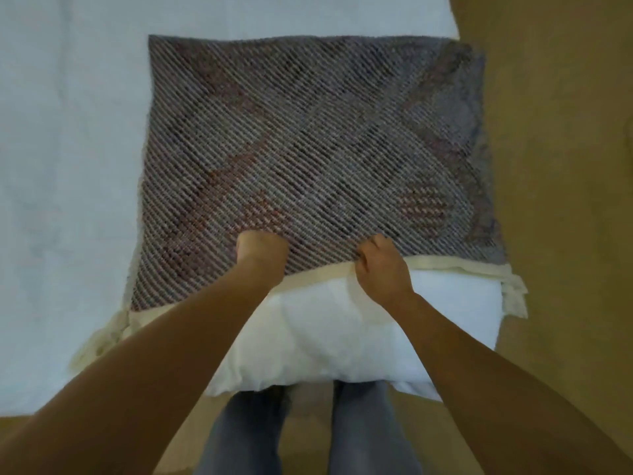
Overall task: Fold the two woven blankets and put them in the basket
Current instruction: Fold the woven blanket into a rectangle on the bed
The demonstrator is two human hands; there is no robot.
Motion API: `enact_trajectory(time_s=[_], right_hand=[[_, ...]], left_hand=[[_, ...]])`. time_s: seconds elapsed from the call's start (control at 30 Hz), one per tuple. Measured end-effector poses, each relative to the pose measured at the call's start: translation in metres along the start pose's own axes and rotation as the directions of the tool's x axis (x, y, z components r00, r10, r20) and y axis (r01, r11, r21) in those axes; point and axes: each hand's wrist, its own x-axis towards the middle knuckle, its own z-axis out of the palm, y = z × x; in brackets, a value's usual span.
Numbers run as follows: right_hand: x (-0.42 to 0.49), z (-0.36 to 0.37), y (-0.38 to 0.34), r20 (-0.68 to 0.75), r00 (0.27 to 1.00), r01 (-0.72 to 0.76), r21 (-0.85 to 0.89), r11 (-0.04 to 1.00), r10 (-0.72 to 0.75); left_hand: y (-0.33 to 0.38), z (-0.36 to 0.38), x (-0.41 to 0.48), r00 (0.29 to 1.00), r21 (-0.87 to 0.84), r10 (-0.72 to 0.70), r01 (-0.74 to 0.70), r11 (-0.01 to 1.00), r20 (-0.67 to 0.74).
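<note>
A woven blanket (308, 142) with grey and rust diagonal stripes and a cream fringed hem lies folded flat on the white bed (61, 132). Its near edge drapes over a white pillow (342, 334). My left hand (262, 250) is a closed fist gripping the blanket near its cream hem. My right hand (382, 269) pinches the hem a little to the right. Only one blanket shows; no basket is in view.
The bed's right edge meets a tan floor (561, 166) that runs along the right side and the bottom. Cream tassels (513, 296) hang off the blanket's near corners. My legs in grey trousers (239, 437) stand below the pillow.
</note>
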Motion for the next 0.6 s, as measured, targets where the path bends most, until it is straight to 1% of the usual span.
enact_trajectory(time_s=[0.03,0.1,0.23,0.33,0.43,0.5,0.53,0.6], right_hand=[[0.003,-0.009,0.023,-0.007,1.0,-0.024,0.012,1.0,0.025],[0.01,-0.025,0.061,-0.011,0.998,-0.068,0.034,0.997,0.068],[0.032,-0.057,0.147,-0.019,0.985,-0.171,0.08,0.982,0.173],[0.048,-0.076,0.197,-0.009,0.97,-0.24,0.103,0.965,0.242],[0.06,-0.083,0.233,-0.031,0.952,-0.293,0.204,0.934,0.306],[0.068,-0.083,0.251,-0.041,0.921,-0.355,0.314,0.88,0.387],[0.073,-0.082,0.258,-0.014,0.899,-0.399,0.389,0.83,0.438],[0.085,-0.08,0.266,0.121,0.845,-0.496,0.538,0.681,0.52]], left_hand=[[0.022,-0.018,0.012,0.997,-0.029,0.045,-0.047,0.998,-0.061],[0.064,-0.05,0.035,0.986,-0.081,0.091,-0.102,0.991,-0.138],[0.156,-0.113,0.088,0.966,-0.141,0.159,-0.19,0.972,-0.202],[0.208,-0.15,0.122,0.943,-0.111,0.217,-0.25,0.962,-0.252],[0.246,-0.181,0.15,0.941,-0.096,0.223,-0.254,0.962,-0.254],[0.265,-0.197,0.167,0.943,-0.109,0.226,-0.258,0.96,-0.244],[0.273,-0.203,0.174,0.944,-0.115,0.232,-0.264,0.957,-0.236],[0.282,-0.212,0.184,0.941,-0.107,0.255,-0.283,0.953,-0.224]])
